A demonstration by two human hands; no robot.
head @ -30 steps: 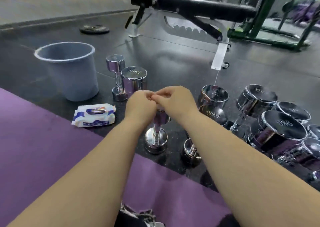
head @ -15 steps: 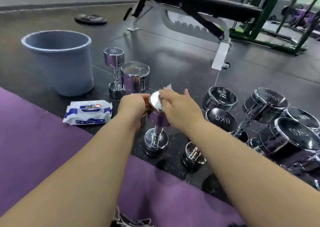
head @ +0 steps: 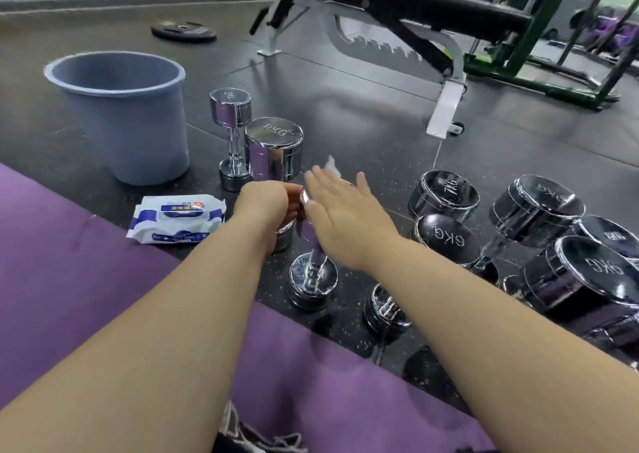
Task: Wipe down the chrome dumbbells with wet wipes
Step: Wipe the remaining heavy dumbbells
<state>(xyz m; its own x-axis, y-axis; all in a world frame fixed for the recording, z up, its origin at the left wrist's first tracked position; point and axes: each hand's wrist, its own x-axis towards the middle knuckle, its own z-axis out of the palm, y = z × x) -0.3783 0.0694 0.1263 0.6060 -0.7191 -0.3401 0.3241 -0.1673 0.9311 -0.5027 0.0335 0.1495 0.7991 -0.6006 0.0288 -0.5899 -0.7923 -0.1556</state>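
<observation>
Left hand gripped the top of the small upright chrome dumbbell, centre, just past the purple mat; right hand lay flat, pressing a white wet wipe onto it. Guessing early days: bigger chrome dumbbells on the right looked untouched.

Can't see the wet wipe, buried under the right hand; can't make out the top of the upright dumbbell behind that and the left hand; can't read the blurry print on the wipes pack; losing the rightmost dumbbells to the edge.
</observation>
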